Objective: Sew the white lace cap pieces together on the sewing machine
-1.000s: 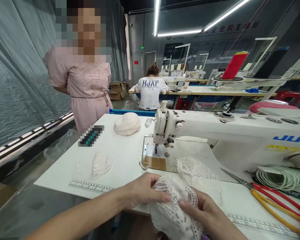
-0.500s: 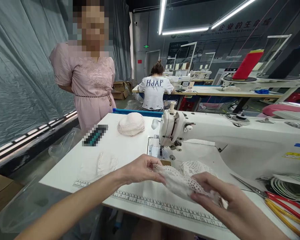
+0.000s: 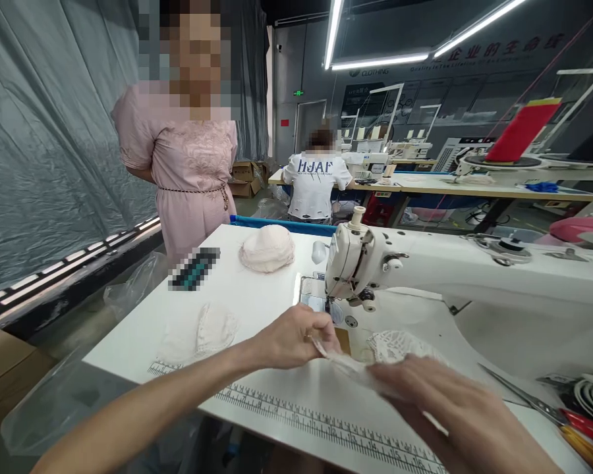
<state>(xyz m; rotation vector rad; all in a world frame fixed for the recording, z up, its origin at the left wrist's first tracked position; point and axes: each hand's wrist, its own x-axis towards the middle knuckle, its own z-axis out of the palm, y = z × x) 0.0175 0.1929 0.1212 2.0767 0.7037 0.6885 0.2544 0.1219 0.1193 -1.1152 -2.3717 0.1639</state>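
Observation:
My left hand (image 3: 291, 339) pinches one end of a white lace piece (image 3: 348, 365) just above the table, close to the needle of the white sewing machine (image 3: 425, 276). My right hand (image 3: 439, 401) lies over the other end of the lace and grips it; it is blurred by motion. More white lace (image 3: 400, 345) sits on the machine bed behind my hands. The ruler strip (image 3: 321, 424) printed on the table edge runs under my arms.
A folded lace piece (image 3: 212, 329) and a pale padded cup (image 3: 267, 249) lie on the white table (image 3: 247, 296). Scissors (image 3: 524, 395) and red-yellow cords (image 3: 586, 431) lie at right. A person in a pink dress (image 3: 190, 178) stands at the table's far left; another sits beyond.
My hands carried the lace from the table's near edge forward toward the needle and lowered and flattened it. The camera view shifted left and up.

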